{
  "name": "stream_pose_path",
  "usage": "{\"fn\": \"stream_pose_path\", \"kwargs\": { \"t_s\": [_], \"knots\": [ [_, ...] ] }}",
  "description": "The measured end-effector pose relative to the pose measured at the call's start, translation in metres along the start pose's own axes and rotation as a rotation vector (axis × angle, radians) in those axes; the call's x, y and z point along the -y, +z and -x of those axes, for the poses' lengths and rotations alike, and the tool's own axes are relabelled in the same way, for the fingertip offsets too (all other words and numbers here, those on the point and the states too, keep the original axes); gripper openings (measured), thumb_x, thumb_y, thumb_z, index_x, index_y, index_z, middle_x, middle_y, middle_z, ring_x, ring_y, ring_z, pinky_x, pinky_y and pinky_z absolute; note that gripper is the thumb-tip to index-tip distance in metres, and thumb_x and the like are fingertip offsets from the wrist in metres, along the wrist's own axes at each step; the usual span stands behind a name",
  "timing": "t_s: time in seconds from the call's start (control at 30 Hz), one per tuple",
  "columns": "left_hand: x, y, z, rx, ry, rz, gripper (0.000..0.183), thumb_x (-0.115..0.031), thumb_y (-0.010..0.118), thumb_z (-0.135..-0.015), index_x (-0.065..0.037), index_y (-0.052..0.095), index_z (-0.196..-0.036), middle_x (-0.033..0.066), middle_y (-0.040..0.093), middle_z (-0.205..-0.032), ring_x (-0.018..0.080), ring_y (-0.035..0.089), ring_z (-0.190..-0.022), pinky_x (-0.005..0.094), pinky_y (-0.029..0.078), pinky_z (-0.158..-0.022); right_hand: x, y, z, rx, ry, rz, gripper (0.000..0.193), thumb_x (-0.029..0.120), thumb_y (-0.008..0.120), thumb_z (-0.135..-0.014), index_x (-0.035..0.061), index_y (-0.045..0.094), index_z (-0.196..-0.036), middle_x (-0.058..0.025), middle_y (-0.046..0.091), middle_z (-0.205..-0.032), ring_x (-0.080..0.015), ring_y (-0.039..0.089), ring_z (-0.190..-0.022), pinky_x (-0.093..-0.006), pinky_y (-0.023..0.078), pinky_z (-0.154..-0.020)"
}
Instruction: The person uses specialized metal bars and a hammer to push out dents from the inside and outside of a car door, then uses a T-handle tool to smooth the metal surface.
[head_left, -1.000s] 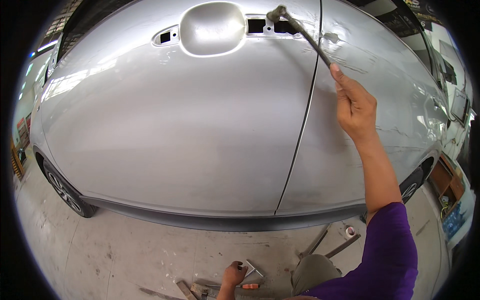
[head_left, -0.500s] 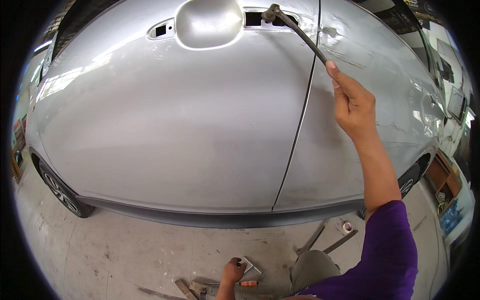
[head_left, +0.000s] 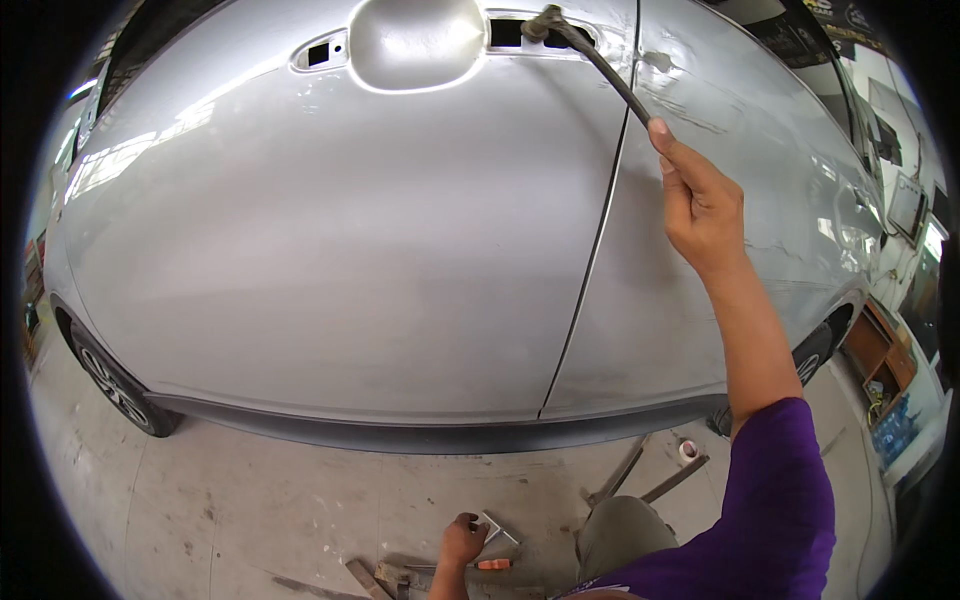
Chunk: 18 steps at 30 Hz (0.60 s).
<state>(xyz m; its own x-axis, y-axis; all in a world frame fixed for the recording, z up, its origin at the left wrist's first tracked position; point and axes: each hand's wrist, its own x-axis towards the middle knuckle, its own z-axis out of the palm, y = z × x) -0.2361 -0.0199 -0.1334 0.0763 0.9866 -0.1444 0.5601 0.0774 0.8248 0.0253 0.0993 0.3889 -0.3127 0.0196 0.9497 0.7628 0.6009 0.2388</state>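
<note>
One hand, our right hand (head_left: 705, 205), stays clamped on the long dark bar (head_left: 590, 60), whose hooked end has slid deeper into the handle opening (head_left: 520, 32) of the silver car door (head_left: 380, 250). Our left hand (head_left: 462, 540) still rests among scraps on the floor (head_left: 250, 510), fingers curled on something we cannot make out, so we judge the prying well seated.

Right hand (head_left: 703, 205) grips rod (head_left: 600, 65) (tip in door (head_left: 380, 250) slot)

We see bright daylight glaring off the silver car door (head_left: 330, 250) at the left; focus is sharp, edges bend, and black corners frame everything.
</note>
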Motion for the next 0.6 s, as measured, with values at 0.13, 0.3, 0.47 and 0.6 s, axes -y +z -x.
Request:
{"fn": "stream_pose_path", "kwargs": {
  "t_s": [0.13, 0.3, 0.47, 0.6],
  "knots": [
    [0.003, 0.003, 0.001, -0.02, 0.001, -0.019, 0.044, -0.033, 0.07, -0.078, 0.0, 0.062, -0.106, 0.0187, 0.069, -0.091, 0.0344, 0.067, -0.087, 0.0423, 0.053, -0.078, 0.01, -0.006, -0.006, -0.087, -0.043, -0.002, 0.037, -0.008, 0.055, -0.086, 0.0083, 0.066, -0.117, -0.0096, 0.071, -0.092, -0.0124, 0.061, -0.069, -0.0218, 0.049, -0.067],
    [-0.006, -0.001, 0.0, 0.007, -0.062, 0.021, 0.043, -0.034, 0.07, -0.079, -0.002, 0.064, -0.107, 0.0182, 0.07, -0.094, 0.0339, 0.067, -0.09, 0.0414, 0.053, -0.079, 0.01, -0.003, -0.004, -0.007, 0.031, 0.024, 0.036, -0.007, 0.056, -0.087, 0.0084, 0.066, -0.117, -0.0078, 0.071, -0.092, -0.0122, 0.059, -0.065, -0.0217, 0.048, -0.065],
    [0.0, 0.002, 0.0, 0.007, -0.023, -0.001, 0.044, -0.035, 0.069, -0.079, -0.002, 0.063, -0.108, 0.0182, 0.069, -0.095, 0.0344, 0.067, -0.09, 0.042, 0.052, -0.079, 0.0, -0.005, 0.0, -0.026, 0.004, 0.033, 0.036, -0.005, 0.057, -0.088, 0.0098, 0.065, -0.119, -0.0066, 0.07, -0.088, -0.0095, 0.052, -0.06, -0.0198, 0.044, -0.061],
    [-0.004, -0.003, 0.001, -0.006, -0.001, -0.024, 0.043, -0.033, 0.069, -0.079, 0.0, 0.062, -0.106, 0.017, 0.07, -0.089, 0.0345, 0.067, -0.085, 0.0432, 0.053, -0.077, 0.01, -0.007, -0.004, -0.086, -0.05, 0.033, 0.036, -0.005, 0.057, -0.089, 0.011, 0.064, -0.121, -0.0065, 0.07, -0.087, -0.0093, 0.051, -0.059, -0.0195, 0.044, -0.061]
  ]
}}
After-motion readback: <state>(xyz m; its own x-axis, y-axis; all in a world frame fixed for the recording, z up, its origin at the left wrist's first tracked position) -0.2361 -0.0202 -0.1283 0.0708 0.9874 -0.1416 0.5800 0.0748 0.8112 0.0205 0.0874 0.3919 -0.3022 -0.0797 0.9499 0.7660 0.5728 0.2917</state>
